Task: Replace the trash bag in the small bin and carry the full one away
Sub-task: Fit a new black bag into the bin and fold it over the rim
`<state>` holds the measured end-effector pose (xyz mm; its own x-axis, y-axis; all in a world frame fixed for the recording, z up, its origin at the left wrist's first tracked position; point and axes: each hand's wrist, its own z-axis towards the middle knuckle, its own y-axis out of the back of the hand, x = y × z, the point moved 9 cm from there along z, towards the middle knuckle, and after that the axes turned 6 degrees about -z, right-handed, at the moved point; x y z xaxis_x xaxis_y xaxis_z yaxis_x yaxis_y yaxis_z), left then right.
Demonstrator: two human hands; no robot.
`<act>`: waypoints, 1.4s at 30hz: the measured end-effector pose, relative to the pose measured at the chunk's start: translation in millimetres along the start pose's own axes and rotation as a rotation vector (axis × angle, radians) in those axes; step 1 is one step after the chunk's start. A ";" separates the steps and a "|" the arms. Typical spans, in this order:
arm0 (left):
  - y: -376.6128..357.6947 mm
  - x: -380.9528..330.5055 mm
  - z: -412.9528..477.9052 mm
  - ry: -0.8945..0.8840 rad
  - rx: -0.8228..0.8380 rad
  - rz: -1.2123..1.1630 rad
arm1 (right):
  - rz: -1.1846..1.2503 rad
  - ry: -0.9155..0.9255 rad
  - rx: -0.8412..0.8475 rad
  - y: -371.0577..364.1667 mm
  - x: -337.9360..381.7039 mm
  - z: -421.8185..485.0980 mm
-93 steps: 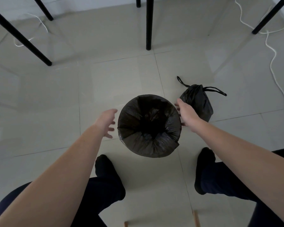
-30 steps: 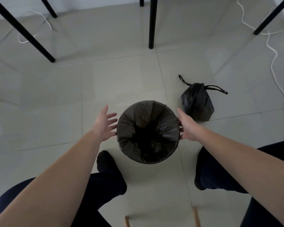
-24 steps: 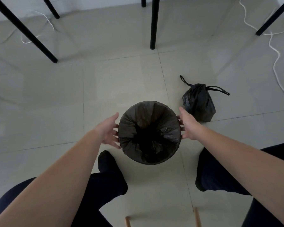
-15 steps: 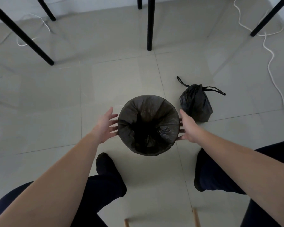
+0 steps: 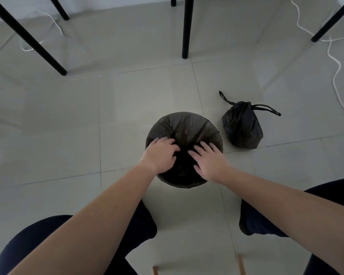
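Observation:
A small round bin (image 5: 187, 124) stands on the tiled floor between my feet, lined with a fresh black bag folded over its rim. Both hands are over the bin's mouth. My left hand (image 5: 160, 155) reaches in from the left with fingers bent down into the liner. My right hand (image 5: 210, 159) lies over the right half with fingers spread and fairly straight, touching the liner. Just right of the bin, on the floor, sits the full black trash bag (image 5: 241, 127), tied shut, its drawstring loops sticking out to both sides.
Black table legs (image 5: 185, 28) stand on the floor beyond the bin, with another (image 5: 28, 36) at the left and one (image 5: 332, 20) at the right. A white cable (image 5: 338, 72) trails along the right side. Two wooden chair legs (image 5: 240, 264) show near the bottom edge.
Both hands have moved from the outer sides of the bin to over its mouth, onto the liner. The full bag has not moved.

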<state>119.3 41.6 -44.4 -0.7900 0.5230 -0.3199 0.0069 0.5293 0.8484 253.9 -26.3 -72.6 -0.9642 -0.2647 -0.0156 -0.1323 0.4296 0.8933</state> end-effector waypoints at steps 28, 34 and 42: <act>-45.2 -0.7 -3.2 0.191 0.326 0.338 | 0.107 -0.032 0.073 15.8 -2.9 37.7; -30.5 29.8 -13.9 0.300 0.317 0.586 | -0.190 -0.030 0.699 -45.9 8.4 -13.7; -41.5 -21.2 -5.6 0.140 0.239 0.237 | -0.116 0.135 0.096 25.1 25.3 23.4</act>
<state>132.3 4.8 -70.5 -0.8253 0.5624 -0.0511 0.3301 0.5538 0.7644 220.8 -2.0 -61.0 -0.9024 -0.4280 -0.0497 -0.2684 0.4682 0.8419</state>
